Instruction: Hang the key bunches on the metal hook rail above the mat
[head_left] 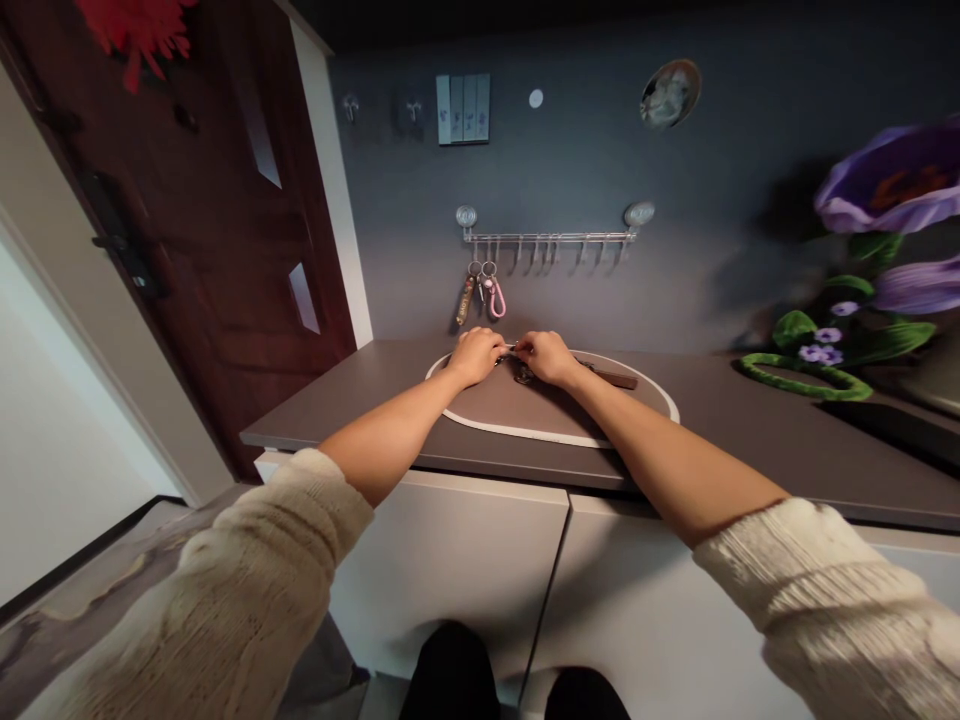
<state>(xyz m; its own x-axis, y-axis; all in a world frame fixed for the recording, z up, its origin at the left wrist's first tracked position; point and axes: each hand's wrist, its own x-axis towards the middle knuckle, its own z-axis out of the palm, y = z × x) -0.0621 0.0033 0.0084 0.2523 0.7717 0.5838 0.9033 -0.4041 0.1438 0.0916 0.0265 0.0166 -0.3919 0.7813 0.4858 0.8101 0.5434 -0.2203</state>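
Head view gives me two bare hands together over an oval mat, brown with a pale border, on the grey-brown tabletop. My left hand has its grip drawn closed, fingertips pinched on a small dark item between the two hands. My right hand meets it from the other side, grip likewise nearly closed, thumb and fingers bunched on the same piece. It is too small from here for me to tell what it is.

Just below the right fingertips I can see a dark metallic cluster at the mat; whether it joins the pinched piece, I cannot tell. A brown strip lies on the mat to the right of that hand, its near end hidden behind the wrist.

On the wall behind, a clear hook rail carries two key rings near its left end, one with a tan charm, the other with a pink loop. Purple flowers stand at the right, well apart from my hands.
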